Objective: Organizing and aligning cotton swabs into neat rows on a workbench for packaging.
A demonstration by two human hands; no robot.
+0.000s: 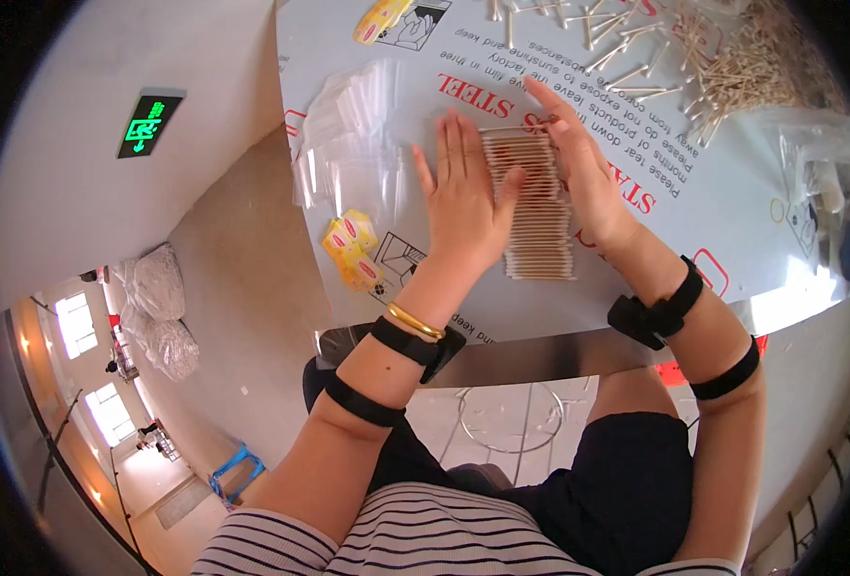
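Observation:
A long, neat row of cotton swabs (540, 240) with wooden sticks lies side by side on the film-covered tabletop (732, 226). My left hand (465, 206) rests along the row's left edge, fingers stretched out and the thumb reaching over the sticks. On the other side, my right hand (590, 178) is held on edge against the swab tips, its fingers extended. Neither hand grips anything; the row sits between them. Part of its upper right edge is hidden by the right fingers.
Loose swabs (627, 48) are scattered toward a big pile (761, 72) at the far right. See-through plastic bags (348, 144) lie to the left, with yellow cards (351, 252) nearer me and another yellow piece (380, 19) far off. Crumpled plastic (824, 158) lies at the right edge.

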